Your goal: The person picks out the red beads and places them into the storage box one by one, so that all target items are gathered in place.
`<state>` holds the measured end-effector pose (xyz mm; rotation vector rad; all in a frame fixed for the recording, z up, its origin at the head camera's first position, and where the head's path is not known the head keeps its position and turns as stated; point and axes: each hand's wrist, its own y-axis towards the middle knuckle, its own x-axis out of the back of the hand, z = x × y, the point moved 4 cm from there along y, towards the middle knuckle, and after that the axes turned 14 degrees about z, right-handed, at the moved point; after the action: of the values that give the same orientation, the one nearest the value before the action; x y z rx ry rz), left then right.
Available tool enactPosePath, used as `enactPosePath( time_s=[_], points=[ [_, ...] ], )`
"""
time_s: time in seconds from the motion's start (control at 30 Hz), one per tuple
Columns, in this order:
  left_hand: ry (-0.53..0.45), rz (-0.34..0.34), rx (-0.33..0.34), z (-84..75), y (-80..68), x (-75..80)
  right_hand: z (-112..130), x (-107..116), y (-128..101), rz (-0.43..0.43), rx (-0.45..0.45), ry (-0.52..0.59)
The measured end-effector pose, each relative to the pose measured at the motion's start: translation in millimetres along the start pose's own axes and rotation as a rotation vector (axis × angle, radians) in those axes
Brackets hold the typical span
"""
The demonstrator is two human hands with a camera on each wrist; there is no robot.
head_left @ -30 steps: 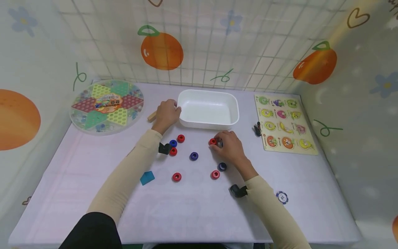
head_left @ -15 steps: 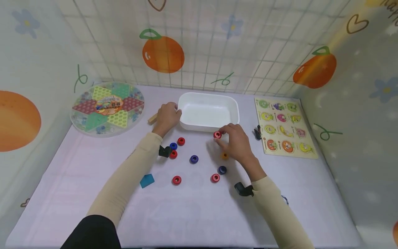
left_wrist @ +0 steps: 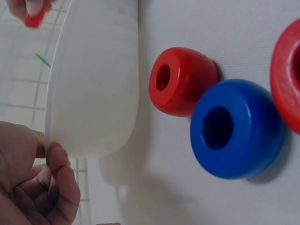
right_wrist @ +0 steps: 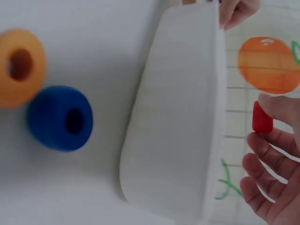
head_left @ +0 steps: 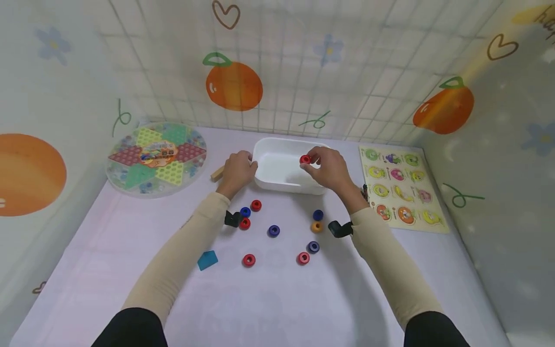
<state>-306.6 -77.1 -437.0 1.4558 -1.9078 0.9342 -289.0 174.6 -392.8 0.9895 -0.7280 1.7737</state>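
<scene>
My right hand (head_left: 313,162) pinches a red ring (head_left: 305,159) between thumb and fingertips, above the inside of the white tub (head_left: 284,186). In the right wrist view the same red ring (right_wrist: 261,117) sits in my fingers (right_wrist: 274,185) past the tub's rim (right_wrist: 213,117). My left hand (head_left: 245,164) holds the tub's left end, its thumb on the rim (left_wrist: 56,136). Several red and blue rings lie on the table in front of the tub, among them a red ring (head_left: 256,205), a blue ring (head_left: 273,231) and an orange ring (head_left: 317,226).
A round checkers board (head_left: 157,158) lies at the back left and a fruit puzzle board (head_left: 401,188) at the right. A wooden block (head_left: 217,173) is left of the tub, and a teal block (head_left: 207,260) lies nearer me. Patterned walls enclose the table.
My right hand lifted the red ring off the table and carried it back over the tub, uncovering an orange and a blue ring. My left hand stayed on the tub.
</scene>
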Motion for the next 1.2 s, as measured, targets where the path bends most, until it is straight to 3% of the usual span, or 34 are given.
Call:
enactPosePath(
  time_s=[0.2, 0.4, 0.53, 0.87, 1.03, 1.2],
  points=[
    [0.012, 0.03, 0.012, -3.0, -0.9, -8.7, -20, -23, 25, 0.108, -0.092, 0.003],
    [0.007, 0.042, 0.0, -8.9, -0.5, -16.6, -34, -43, 34, 0.243, -0.199, -0.052],
    [0.007, 0.031, -0.008, -11.2, -1.9, -17.5, -39, -50, 35, 0.281, -0.227, -0.04],
    [-0.001, 0.008, -0.023, -10.0, -0.5, -12.4, -33, -49, 37, 0.273, -0.226, -0.011],
    [-0.004, -0.016, -0.026, -6.0, 1.4, -6.3, -16, -32, 28, 0.175, -0.202, -0.052],
    [-0.003, -0.02, -0.001, 0.1, 0.4, 0.8, 24, -19, 9, 0.046, -0.059, -0.031]
  ],
)
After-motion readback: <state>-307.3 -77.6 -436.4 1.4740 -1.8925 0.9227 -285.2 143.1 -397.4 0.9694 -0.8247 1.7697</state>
